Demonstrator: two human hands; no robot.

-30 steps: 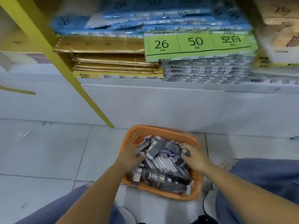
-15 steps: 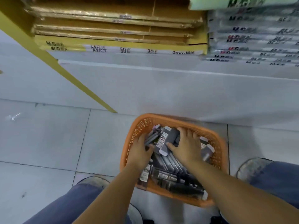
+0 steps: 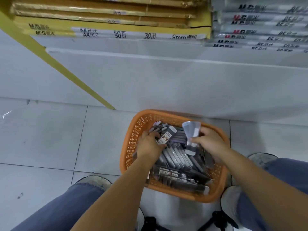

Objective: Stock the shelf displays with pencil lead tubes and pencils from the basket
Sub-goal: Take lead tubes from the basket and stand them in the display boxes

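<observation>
An orange plastic basket (image 3: 131, 147) sits on the floor between my knees, filled with several grey and clear pencil lead tubes and pencils (image 3: 176, 160). My right hand (image 3: 210, 144) pinches a couple of clear lead tubes (image 3: 191, 133) and holds them raised above the pile. My left hand (image 3: 149, 144) is inside the basket at its left side, fingers curled around a bundle of pencils and a dark labelled lead tube (image 3: 166, 135).
A white shelf base (image 3: 166, 80) runs across behind the basket. Stacked yellow paper packs (image 3: 116, 29) and grey packs (image 3: 258, 35) lie on the shelf above. A yellow strut (image 3: 58, 67) slants down to the tiled floor (image 3: 50, 139). My shoes flank the basket.
The view tilted further down and closer. My right hand lifted lead tubes out of the pile and tipped them up; my left hand stayed gripping items at the basket's left.
</observation>
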